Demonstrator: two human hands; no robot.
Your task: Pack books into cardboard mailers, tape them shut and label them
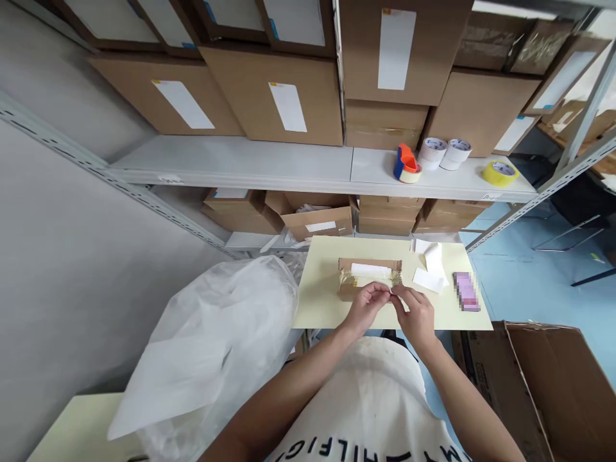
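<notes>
A small cardboard box lies on the pale yellow table, with a white label and clear tape on its upper side. My left hand is closed in a pinch just in front of the box, partly covering its near edge. Fingertip to fingertip with it, my right hand pinches too. Between the fingertips a tiny whitish bit shows, too small to name. To the right of the box are loose white papers, and beyond them a blurred purple object.
A grey shelf with cardboard boxes stands behind the table. On it sit an orange-and-blue tape dispenser, white tape rolls and a yellow tape roll. White plastic wrapping bulges at left; a large open carton stands at right.
</notes>
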